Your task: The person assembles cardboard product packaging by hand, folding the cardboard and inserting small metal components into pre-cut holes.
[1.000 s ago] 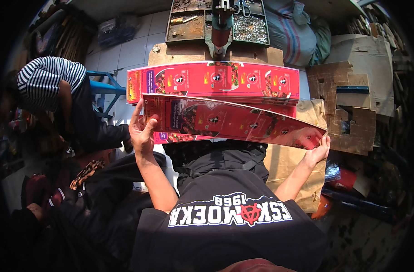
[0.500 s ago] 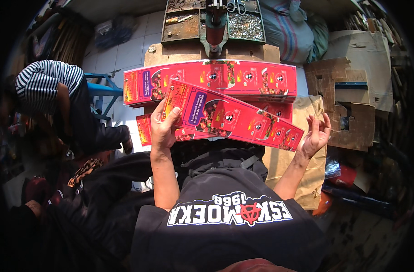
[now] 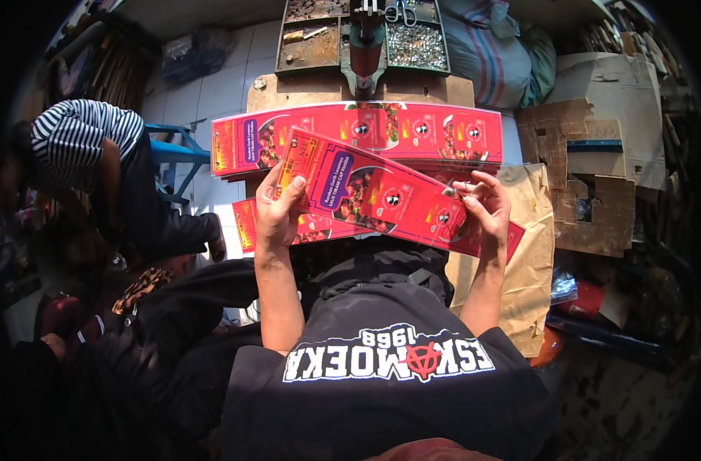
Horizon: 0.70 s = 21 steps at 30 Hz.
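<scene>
A long glossy red strip point(image 3: 400, 201) printed with food pictures slants down to the right in front of me. My left hand point(image 3: 277, 215) grips its left end, thumb on the face and fingers behind. Over the strip's right part is my right hand point(image 3: 490, 213), thumb and fingertips pinched together near the upper edge. A small shiny glint shows at those fingertips, too small to name. Beyond the held strip lies a stack of matching red strips point(image 3: 350, 134). More red strips point(image 3: 247, 223) stick out beneath my hands.
A green machine column point(image 3: 364, 58) rises behind the stack, before a tray point(image 3: 308, 50) of small metal pieces with scissors point(image 3: 400, 13). Brown paper point(image 3: 531, 276) and cut cardboard point(image 3: 573, 177) lie to the right. At left, a person in stripes point(image 3: 85, 142) bends beside a blue stool point(image 3: 170, 146).
My right hand has moved left from beyond the strip's right end to over its face, its fingertips now pinched near the upper edge. My left hand keeps its grip on the strip.
</scene>
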Each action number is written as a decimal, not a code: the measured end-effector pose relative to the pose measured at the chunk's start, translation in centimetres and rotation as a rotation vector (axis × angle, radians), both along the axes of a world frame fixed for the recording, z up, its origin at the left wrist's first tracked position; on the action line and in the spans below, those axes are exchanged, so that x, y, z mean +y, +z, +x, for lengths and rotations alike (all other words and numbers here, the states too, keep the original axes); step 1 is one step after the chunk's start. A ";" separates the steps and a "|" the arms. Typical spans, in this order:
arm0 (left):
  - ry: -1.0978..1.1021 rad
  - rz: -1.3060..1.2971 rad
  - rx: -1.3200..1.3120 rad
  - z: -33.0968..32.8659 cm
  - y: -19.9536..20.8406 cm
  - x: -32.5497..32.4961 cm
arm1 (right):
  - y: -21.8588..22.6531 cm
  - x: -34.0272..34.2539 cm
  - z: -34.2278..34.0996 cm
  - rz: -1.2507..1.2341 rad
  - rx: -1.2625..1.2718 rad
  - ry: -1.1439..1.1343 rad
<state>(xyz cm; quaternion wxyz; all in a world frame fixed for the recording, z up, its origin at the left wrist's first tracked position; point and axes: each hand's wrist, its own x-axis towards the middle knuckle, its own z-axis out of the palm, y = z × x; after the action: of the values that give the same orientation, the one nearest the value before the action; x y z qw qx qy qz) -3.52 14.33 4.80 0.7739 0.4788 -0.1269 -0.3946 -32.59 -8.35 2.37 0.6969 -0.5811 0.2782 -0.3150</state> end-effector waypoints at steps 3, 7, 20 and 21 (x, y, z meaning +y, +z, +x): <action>-0.036 0.004 0.005 0.3 0.2 0.0 | 0.8 -0.3 -0.7 0.008 0.089 0.143; -0.063 0.012 -0.006 -0.1 1.4 -0.2 | 1.6 -0.6 -1.0 -0.078 0.219 0.221; 0.029 -0.024 -0.038 -1.6 0.0 -1.1 | 0.5 2.3 -0.6 0.095 0.299 0.356; 0.066 -0.076 -0.029 -2.0 -0.1 -1.2 | 0.2 2.3 -0.8 0.085 0.296 0.359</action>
<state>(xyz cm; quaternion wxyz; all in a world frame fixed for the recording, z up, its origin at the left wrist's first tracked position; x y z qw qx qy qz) -5.57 13.18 4.67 0.8023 0.4585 -0.1374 -0.3566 -33.42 -6.09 2.58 0.7172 -0.6314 0.2825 -0.0852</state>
